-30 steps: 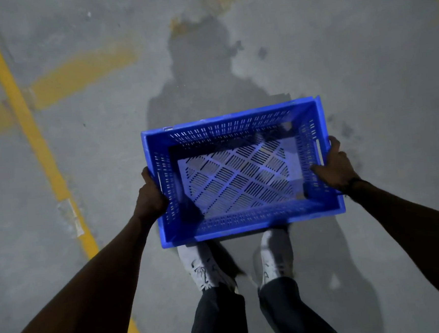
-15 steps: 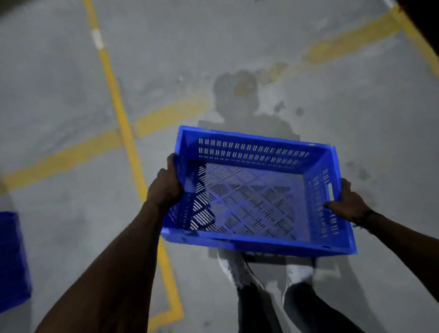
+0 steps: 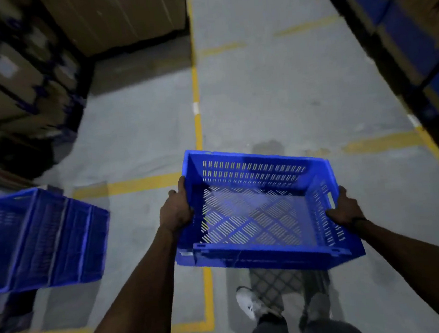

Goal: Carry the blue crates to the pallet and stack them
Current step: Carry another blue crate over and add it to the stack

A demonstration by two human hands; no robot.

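Observation:
I hold an empty blue slotted crate (image 3: 257, 216) in front of me above the floor, tilted a little to the left. My left hand (image 3: 176, 212) grips its left wall and my right hand (image 3: 344, 208) grips the handle slot in its right wall. At the left edge stands a stack of blue crates (image 3: 41, 237), blurred, with its base hidden in shadow. No pallet can be made out under it.
Grey concrete floor with yellow lines (image 3: 195, 94) runs ahead as an aisle. Cardboard boxes (image 3: 120, 15) on racking stand at the far left and centre. A dark blue rack (image 3: 401, 39) lines the right side. My feet (image 3: 254, 306) show below the crate.
The view has swung up and left: the aisle, racks and boxes have come into sight, and the crate stack at the left looks larger and nearer. Both hands still hold the crate.

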